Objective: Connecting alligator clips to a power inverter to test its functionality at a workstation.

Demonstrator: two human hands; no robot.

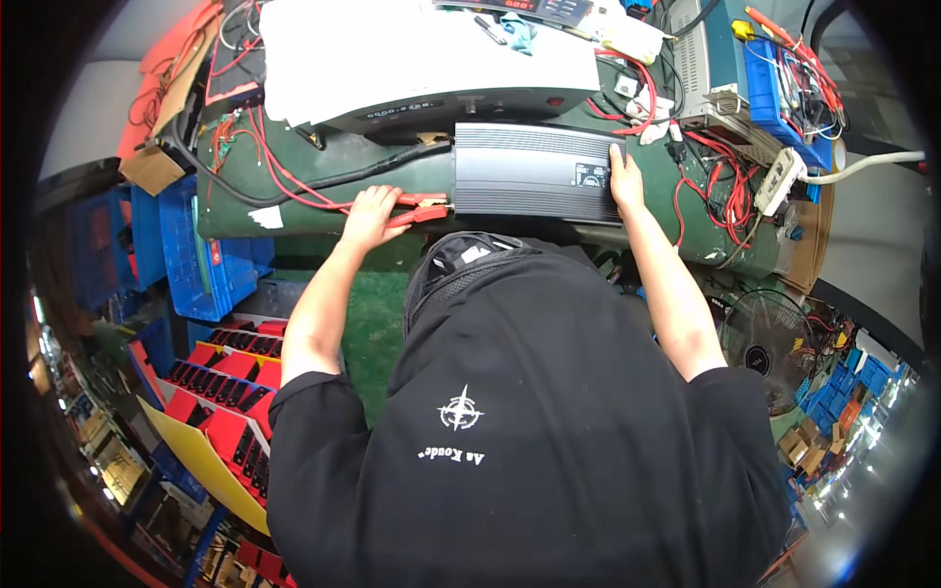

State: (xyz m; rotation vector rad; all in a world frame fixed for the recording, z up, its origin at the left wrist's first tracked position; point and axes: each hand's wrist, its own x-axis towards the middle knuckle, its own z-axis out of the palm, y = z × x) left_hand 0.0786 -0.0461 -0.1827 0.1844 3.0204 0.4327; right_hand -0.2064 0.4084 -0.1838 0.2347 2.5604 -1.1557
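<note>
A grey ribbed power inverter (pixel 520 176) with a small dark display lies at the near edge of the green bench. My left hand (pixel 371 218) is closed on a red alligator clip (pixel 421 212), whose jaws reach the inverter's left end. Whether they bite on a terminal there is too small to tell. Red leads (pixel 294 186) trail from that hand to the left. My right hand (pixel 625 181) grips the inverter's right end, thumb on top and the other fingers hidden. A thick black cable (pixel 392 160) runs up to the inverter's left end.
Behind the inverter stands a dark bench instrument (pixel 461 110) with a white sheet on top. Tangled red wires (pixel 720 201) and a white power strip (pixel 779 181) lie at right. A blue crate (pixel 211 265) stands left, a fan (pixel 769 348) lower right.
</note>
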